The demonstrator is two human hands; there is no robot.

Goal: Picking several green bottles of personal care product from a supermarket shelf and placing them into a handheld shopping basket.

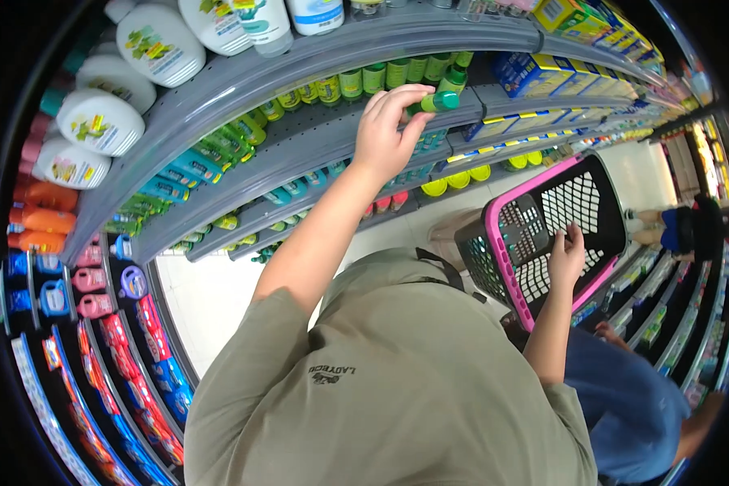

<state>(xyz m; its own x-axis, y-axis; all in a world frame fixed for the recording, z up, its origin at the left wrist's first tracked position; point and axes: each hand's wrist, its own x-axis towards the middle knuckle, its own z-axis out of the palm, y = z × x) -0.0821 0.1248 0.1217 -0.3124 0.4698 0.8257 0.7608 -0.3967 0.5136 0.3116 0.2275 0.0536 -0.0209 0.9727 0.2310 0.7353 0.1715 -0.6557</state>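
A small green bottle with a green cap (440, 102) is held in the fingers of my left hand (389, 130), in front of a store shelf. Behind it stand more green bottles (396, 74) in a row. Yellow-green bottles (289, 100) continue the row to the left. My right hand (566, 255) is over a black shopping basket with a pink rim (493, 243), its fingers bent and nothing visible in them. From this angle it is unclear whether that hand touches the basket.
White pump or lotion bottles (160, 42) fill the upper shelf at left. Blue and yellow boxes (534, 76) sit further right. Bagged goods (136, 370) line racks at lower left. A person in blue clothing (626, 401) is close at my right; another person (674, 228) stands farther along the aisle.
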